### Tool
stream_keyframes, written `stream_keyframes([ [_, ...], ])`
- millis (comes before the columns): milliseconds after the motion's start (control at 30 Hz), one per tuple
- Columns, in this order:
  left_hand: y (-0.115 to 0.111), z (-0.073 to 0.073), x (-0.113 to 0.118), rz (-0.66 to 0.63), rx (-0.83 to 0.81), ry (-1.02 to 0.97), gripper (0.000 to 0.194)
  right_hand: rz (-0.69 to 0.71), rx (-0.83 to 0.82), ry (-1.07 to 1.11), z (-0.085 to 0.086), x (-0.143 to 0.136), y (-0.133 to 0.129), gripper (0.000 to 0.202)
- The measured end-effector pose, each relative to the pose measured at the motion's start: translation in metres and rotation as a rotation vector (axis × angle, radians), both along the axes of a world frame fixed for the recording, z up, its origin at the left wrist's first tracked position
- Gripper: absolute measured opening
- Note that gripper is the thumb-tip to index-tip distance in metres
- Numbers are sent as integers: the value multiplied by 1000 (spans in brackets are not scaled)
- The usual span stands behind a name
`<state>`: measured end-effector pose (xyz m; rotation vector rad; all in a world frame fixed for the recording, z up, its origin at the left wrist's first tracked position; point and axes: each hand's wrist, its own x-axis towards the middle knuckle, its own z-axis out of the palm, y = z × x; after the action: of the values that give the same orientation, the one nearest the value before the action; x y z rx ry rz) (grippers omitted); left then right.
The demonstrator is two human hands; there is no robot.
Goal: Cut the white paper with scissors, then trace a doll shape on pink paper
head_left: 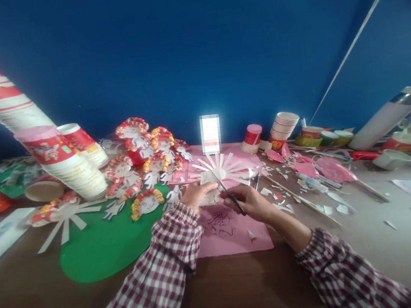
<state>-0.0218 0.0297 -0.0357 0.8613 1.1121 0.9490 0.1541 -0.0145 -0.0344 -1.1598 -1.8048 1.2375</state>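
Observation:
My left hand [199,196] holds a small white paper piece [210,194] with drawn lines, pinched between thumb and fingers. In my right hand [251,202] is a pair of dark-handled scissors [234,200], its blades pointing up and left across the paper's right side. Behind both hands a white cup cut into spread strips [224,165] lies on pink paper. Below the hands is a pink sheet [234,228] with dark scribbles and a small scrap on it.
Left are stacked paper cups [64,162], decorated paper figures [148,203] and a green sheet [105,241]. To the right lie paper scraps [341,208], pink pieces [332,168], a wooden stick [304,202] and more cups [283,127]. A blue wall [181,54] stands behind.

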Motion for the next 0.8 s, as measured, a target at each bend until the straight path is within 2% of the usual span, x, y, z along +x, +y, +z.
stream_keyframes([
  [167, -2, 6, -1, -54, 1, -10, 35, -23, -16, 14, 3, 0, -1, 39],
  [300, -4, 9, 0, -17, 29, -17, 34, -34, -34, 41, 6, 0, -2, 38],
  [533, -6, 9, 3, 47, 49, 68, 25, -25, -56, 52, 9, -3, -3, 40],
  [800, -1, 8, -3, 7, 126, 157, 26, 3, -85, 86, 6, -2, -4, 38],
])
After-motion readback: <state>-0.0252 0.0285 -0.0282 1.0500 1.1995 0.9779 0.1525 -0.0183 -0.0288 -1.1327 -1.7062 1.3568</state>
